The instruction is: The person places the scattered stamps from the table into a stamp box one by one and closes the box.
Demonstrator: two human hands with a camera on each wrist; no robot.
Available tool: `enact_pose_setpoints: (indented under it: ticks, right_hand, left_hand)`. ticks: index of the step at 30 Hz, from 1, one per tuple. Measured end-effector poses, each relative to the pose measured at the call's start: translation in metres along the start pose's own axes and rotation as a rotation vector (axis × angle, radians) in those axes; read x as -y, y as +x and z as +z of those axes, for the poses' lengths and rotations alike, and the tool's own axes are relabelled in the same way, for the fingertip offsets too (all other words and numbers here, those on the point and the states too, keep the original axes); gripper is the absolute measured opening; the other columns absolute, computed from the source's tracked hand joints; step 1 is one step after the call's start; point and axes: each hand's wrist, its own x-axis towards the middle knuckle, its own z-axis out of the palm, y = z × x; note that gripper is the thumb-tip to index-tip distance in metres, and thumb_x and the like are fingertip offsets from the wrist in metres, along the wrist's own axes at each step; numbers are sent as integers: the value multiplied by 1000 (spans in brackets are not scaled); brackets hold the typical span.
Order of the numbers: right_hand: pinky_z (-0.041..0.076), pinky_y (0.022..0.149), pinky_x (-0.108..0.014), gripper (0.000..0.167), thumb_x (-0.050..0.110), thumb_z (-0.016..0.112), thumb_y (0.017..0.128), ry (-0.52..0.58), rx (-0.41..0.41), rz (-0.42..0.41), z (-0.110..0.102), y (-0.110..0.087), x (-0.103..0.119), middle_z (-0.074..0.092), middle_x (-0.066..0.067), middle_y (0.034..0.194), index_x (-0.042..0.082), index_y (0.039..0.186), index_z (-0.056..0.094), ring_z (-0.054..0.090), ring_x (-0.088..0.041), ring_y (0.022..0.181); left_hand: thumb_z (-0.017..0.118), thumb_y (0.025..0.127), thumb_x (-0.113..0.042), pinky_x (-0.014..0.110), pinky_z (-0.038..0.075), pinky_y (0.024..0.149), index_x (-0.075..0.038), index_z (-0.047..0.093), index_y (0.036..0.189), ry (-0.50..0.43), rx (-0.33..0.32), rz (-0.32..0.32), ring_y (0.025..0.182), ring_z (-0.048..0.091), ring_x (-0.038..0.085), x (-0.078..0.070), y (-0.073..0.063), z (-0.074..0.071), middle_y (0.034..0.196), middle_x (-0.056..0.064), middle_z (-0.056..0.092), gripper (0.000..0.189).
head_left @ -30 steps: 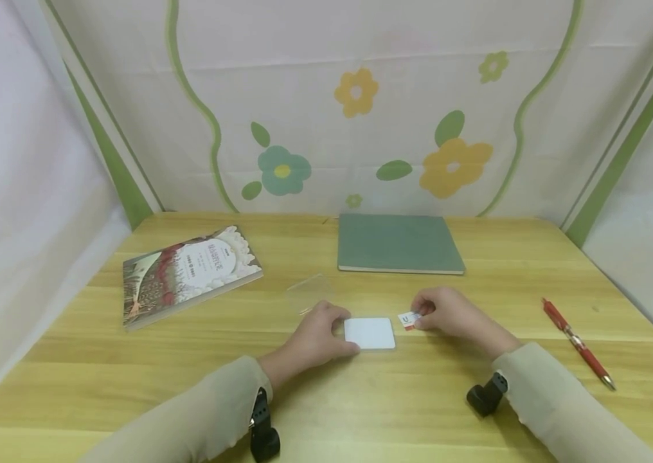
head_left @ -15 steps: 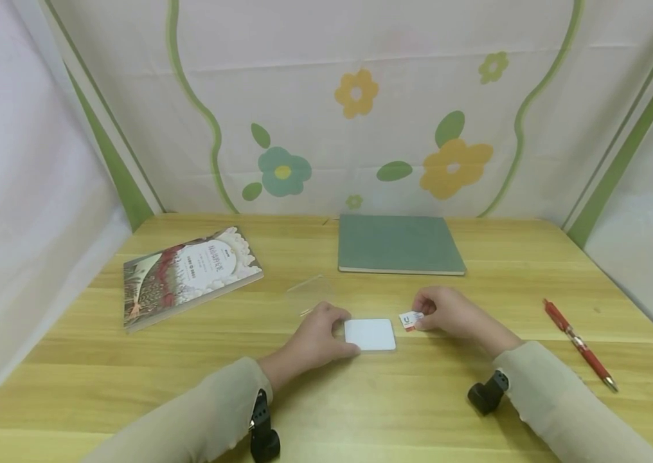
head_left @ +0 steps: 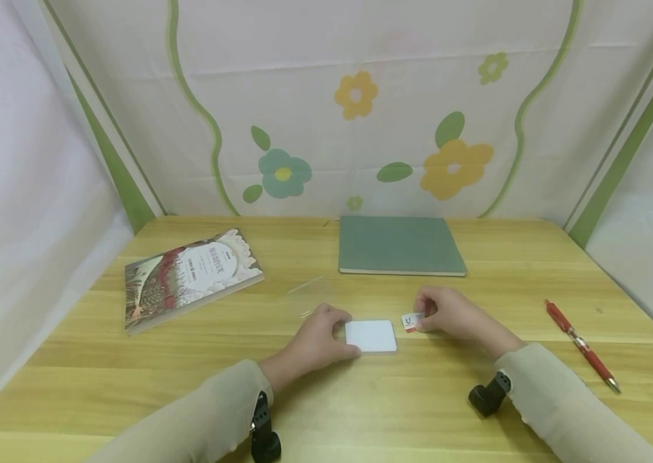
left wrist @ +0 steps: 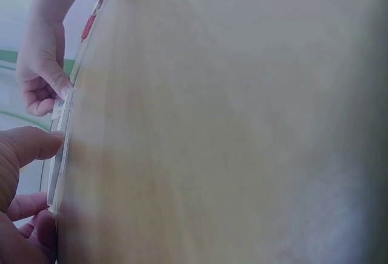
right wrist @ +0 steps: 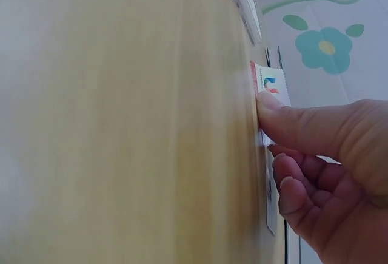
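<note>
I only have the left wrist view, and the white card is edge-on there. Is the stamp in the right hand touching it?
Observer: No. In the head view, a narrow gap separates the stamp in the right hand from the white card.
Operator: I can't make out the stamp's print. What colours are on it?
Observer: The right wrist view shows a small multicoloured logo on it, beside a red strip along one edge.
Operator: And is anything lying just beyond the left hand?
Observer: Yes, the head view shows a clear sheet on the table there.
</note>
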Motion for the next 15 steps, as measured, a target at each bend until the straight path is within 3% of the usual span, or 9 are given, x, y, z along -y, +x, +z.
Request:
enact_pose_setpoints:
  ticks: [10,15]
  right_hand:
    - [41,71,-32,11,11,70,79,-17,-40,-42,0,1,-6,57,-1,80,11,80,59,48,-18,78]
    - [41,68,-31,10,14,69,81,35,-30,-7,-3,1,-8,58,-2,80,10,81,61,49,-18,76]
  left_hand:
    - [80,69,-26,37,43,81,-2,61,115,1,-7,5,89,47,18,1,-1,0,104,8,51,56]
    - [80,69,-27,36,43,81,-3,61,116,-2,-9,11,89,48,18,2,-1,1,105,8,51,56]
